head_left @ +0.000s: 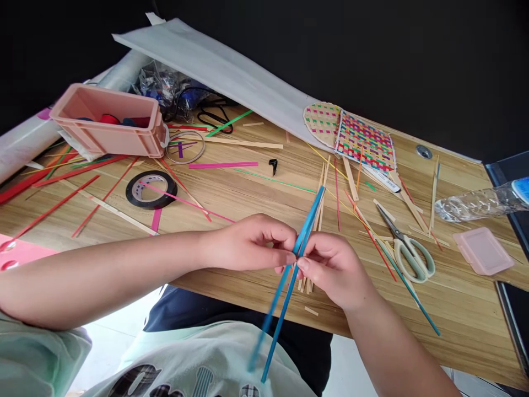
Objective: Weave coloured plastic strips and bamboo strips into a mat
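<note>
My left hand [264, 242] and my right hand [326, 262] meet above the table's front edge. Both pinch thin blue strips [285, 300] between thumb and fingers. At the far end the strips come together, while towards my body they spread into two tails, one blurred. Behind my hands, a bundle of narrow natural-coloured strips [324, 204] lies on the table, partly hidden. To the right of my right hand rest grey-handled scissors [407, 248], shut, beside red and teal strips.
A pink bin [109, 129] and a roll of black tape [151, 189] stand at the left among scattered coloured strips. Two woven fans [366, 142] lie at the back. A plastic bottle [475, 208], a pink lid [483, 251] and a dark phone-like device [512, 320] are on the right.
</note>
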The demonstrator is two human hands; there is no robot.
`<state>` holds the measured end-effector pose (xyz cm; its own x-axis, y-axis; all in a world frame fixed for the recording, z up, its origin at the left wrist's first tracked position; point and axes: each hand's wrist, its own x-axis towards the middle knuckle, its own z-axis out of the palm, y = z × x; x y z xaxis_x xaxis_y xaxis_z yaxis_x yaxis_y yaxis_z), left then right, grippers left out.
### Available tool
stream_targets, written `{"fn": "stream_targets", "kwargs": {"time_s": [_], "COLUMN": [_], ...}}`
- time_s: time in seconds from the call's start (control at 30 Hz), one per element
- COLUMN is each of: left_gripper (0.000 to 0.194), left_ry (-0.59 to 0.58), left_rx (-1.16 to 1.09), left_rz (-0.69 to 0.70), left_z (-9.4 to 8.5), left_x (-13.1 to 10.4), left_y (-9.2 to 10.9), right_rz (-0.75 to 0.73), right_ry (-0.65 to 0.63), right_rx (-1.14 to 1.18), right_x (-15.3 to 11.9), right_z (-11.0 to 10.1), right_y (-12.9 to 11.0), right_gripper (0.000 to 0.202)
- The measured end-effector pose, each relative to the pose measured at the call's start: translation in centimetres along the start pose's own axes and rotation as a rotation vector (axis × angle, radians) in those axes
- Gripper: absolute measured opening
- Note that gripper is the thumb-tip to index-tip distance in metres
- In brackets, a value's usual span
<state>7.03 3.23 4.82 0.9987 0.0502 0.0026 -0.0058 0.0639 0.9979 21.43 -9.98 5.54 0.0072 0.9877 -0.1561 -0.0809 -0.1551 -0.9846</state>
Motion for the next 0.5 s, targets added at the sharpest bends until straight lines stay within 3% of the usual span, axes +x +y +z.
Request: {"fn": "stream_targets", "kwargs": {"time_s": [0.2, 0.33, 0.5], "left_gripper": [0.025, 0.026, 0.028], "left_ry": [0.036, 0.026, 0.171], "left_rx": [0.062, -0.005, -0.207], "left_rz": [0.022, -0.036, -0.023], "left_z": [-0.1, -0.6, -1.3], "left_x": [0.0, 0.0, 0.0], "left_y": [0.1, 0.3, 0.4], "right_rz": [0.004, 0.055, -0.036], "right_ry": [0.003, 0.009, 0.133], "right_rx": [-0.103, -0.113, 0.028], "right_x": [0.2, -0.1, 0.1], "right_z": [-0.1, -0.2, -1.3], "right_y": [-0.3, 0.3, 0.3], "right_gripper": [0.017, 0.019, 0.018]}}
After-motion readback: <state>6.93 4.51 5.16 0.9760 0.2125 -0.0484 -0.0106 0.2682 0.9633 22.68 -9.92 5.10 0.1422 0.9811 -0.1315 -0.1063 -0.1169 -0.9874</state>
